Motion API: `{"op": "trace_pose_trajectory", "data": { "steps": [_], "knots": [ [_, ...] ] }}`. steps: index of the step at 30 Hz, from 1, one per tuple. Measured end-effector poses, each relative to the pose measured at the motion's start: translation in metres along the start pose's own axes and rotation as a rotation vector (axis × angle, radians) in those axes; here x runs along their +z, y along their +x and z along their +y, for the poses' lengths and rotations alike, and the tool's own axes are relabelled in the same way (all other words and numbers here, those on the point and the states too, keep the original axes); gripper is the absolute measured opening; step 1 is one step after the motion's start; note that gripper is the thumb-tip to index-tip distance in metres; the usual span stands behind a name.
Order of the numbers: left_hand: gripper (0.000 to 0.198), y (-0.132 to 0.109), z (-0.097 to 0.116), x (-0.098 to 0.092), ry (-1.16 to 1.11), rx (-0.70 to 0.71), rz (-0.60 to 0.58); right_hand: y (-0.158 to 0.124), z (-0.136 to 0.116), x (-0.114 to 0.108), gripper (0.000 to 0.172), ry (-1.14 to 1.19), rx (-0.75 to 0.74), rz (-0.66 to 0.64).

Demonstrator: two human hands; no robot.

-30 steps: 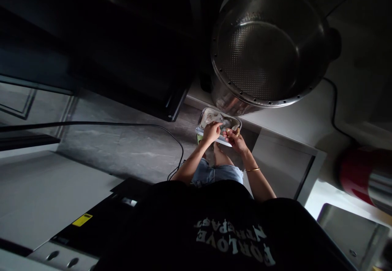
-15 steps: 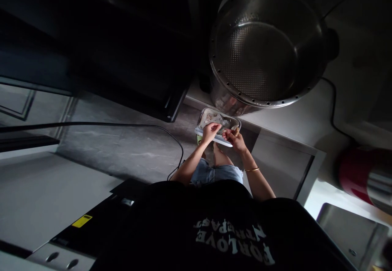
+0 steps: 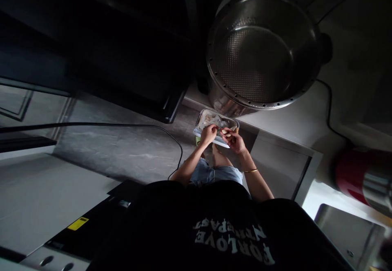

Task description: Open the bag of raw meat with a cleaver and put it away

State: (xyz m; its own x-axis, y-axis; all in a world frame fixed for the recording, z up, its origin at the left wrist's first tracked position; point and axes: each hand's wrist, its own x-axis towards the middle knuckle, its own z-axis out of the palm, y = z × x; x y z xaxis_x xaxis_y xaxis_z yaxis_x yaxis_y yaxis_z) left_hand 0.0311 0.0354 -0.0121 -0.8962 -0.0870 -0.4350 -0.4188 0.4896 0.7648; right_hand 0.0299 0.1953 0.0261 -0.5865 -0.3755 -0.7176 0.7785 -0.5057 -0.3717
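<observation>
Both my hands are over a small lined bin (image 3: 201,118) with a clear bag and some litter in it. My right hand (image 3: 237,144) is curled around several pale, rounded pieces that look like garlic cloves (image 3: 227,133); a gold bangle circles that wrist. Close beside it on the left, my left hand (image 3: 208,134) has its fingers pinched together near the cloves. What lies between those fingers is too small to make out.
A large steel pot (image 3: 254,63) stands on the pale counter (image 3: 275,126) above the bin. A black cable (image 3: 137,125) crosses over the grey floor (image 3: 122,152). A red and silver appliance (image 3: 352,177) is at right, near a metal lid-like panel (image 3: 346,230).
My right hand has turned so the pale cloves show more in its fingers. My left hand has come slightly nearer to it. The view has shifted a little.
</observation>
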Motion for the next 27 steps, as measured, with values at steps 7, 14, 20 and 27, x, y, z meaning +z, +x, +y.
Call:
{"op": "trace_pose_trajectory", "data": {
  "steps": [7, 14, 20, 27],
  "knots": [
    [0.021, -0.014, 0.032, -0.009, -0.055, 0.299, 0.161, -0.009, -0.009, -0.001, 0.032, 0.087, -0.007, -0.051],
    [0.029, -0.032, 0.052, -0.003, 0.223, 0.657, 0.021, -0.021, -0.02, -0.007, 0.031, 0.073, 0.013, -0.108],
    [0.028, -0.041, 0.062, 0.002, 0.048, 0.678, 0.136, -0.035, -0.02, 0.001, 0.017, 0.077, -0.013, -0.064],
    [0.028, -0.057, 0.076, -0.005, -0.133, 0.629, 0.159, -0.053, -0.01, 0.027, 0.018, 0.04, -0.171, 0.003]
  ]
}}
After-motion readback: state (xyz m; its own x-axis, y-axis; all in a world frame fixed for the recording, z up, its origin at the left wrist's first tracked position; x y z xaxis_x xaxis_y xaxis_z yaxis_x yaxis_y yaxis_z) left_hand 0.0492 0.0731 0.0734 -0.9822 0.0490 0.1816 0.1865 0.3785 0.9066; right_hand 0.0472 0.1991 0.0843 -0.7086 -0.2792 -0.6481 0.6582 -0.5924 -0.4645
